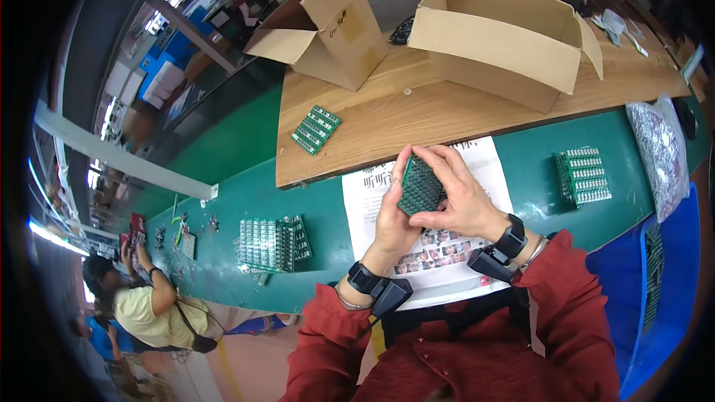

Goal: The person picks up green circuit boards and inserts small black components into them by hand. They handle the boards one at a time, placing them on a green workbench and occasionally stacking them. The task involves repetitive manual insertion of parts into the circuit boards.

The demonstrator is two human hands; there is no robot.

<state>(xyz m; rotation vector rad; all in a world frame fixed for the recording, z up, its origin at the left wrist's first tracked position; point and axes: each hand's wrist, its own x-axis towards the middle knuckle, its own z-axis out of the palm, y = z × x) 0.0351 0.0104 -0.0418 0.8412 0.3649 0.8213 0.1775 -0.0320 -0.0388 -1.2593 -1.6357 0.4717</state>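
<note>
Between my two hands is a stack of green circuit boards (pixel 421 187), held upright on edge above a printed sheet of paper (pixel 365 231). My left hand (pixel 393 216) closes along the stack's left side. From the right, my right hand (pixel 465 197) wraps its fingers over the top, its thumb along the lower edge. To the left on the green mat lie more stacked circuit boards (pixel 268 244), partly overlapping. Another stack of boards (pixel 586 175) stands on the mat to the right. A single circuit board panel (pixel 316 130) rests on the wooden board.
Two open cardboard boxes (pixel 339 37) (pixel 499 52) stand on the raised wooden surface (pixel 402 115). At the right are a silvery bag (pixel 659 152) and a blue bin (pixel 670 283). A co-worker (pixel 153 301) sits at the far left, near small parts and pliers (pixel 180 231).
</note>
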